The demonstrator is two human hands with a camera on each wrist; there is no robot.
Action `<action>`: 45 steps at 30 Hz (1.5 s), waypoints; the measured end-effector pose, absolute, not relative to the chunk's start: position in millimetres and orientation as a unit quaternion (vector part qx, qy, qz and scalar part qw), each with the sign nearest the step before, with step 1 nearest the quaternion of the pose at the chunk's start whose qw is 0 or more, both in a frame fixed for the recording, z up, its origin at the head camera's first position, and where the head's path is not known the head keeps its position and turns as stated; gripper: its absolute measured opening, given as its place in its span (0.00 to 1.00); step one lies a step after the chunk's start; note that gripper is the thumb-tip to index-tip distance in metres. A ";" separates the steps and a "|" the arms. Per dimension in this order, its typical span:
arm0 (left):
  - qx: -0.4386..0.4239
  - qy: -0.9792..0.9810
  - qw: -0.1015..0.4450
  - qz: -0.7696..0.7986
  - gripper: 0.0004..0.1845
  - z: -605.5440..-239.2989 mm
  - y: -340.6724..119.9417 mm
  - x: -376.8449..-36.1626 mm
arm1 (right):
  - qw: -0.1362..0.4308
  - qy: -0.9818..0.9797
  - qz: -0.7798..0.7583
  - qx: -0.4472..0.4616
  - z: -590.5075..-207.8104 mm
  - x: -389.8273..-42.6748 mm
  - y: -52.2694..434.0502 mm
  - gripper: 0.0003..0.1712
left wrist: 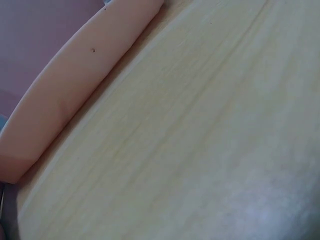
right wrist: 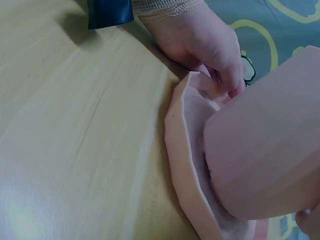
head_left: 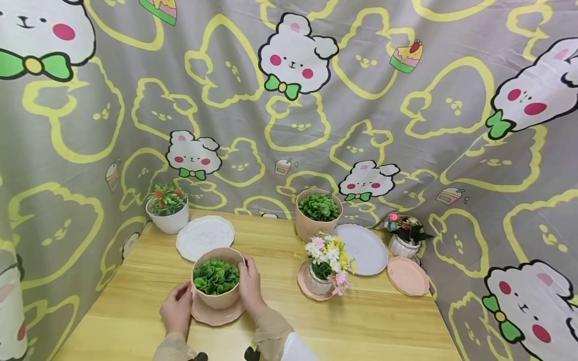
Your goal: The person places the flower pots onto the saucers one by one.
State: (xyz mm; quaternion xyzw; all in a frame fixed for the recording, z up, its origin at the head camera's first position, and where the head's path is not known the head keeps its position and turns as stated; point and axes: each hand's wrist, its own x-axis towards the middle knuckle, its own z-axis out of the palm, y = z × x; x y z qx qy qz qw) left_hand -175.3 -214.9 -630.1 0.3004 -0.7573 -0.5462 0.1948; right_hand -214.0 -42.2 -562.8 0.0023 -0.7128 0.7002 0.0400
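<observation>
A pink flowerpot [head_left: 218, 300] with a leafy green plant [head_left: 215, 277] stands in a scalloped pink saucer [head_left: 217, 318] at the front of the table. My right hand [head_left: 251, 285] grips the pot's right side, fingers up at its rim. On the other side, my left hand [head_left: 176, 307] pinches the saucer's rim with bent fingers; the right wrist view shows this hand [right wrist: 212, 47] with fingertips between rim and pot wall. In the left wrist view the saucer's outer wall [left wrist: 75, 75] rests low over the wood.
Behind lie a white plate [head_left: 205, 236] and a potted red-flowered plant [head_left: 167, 208]. Rightward are another pink pot [head_left: 311, 228], a daisy pot [head_left: 320, 286] on a saucer, a lavender plate [head_left: 368, 250], a pink saucer [head_left: 408, 276] and a small flower pot [head_left: 404, 246]. Patterned curtains [head_left: 298, 125] enclose the table.
</observation>
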 end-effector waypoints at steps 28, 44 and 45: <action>0.293 -0.741 0.194 -0.572 0.15 -633.6 -213.5 -174.5 | 0.049 -0.735 0.667 0.114 -525.2 -193.0 73.3 0.21; 0.265 -0.843 0.099 -0.457 0.16 -608.7 -231.7 -158.2 | -0.087 -0.780 0.612 0.097 -564.1 -174.9 80.1 0.17; 0.260 -0.846 0.092 -0.456 0.16 -607.3 -231.3 -158.5 | -0.093 -0.786 0.603 0.101 -567.3 -174.8 77.3 0.16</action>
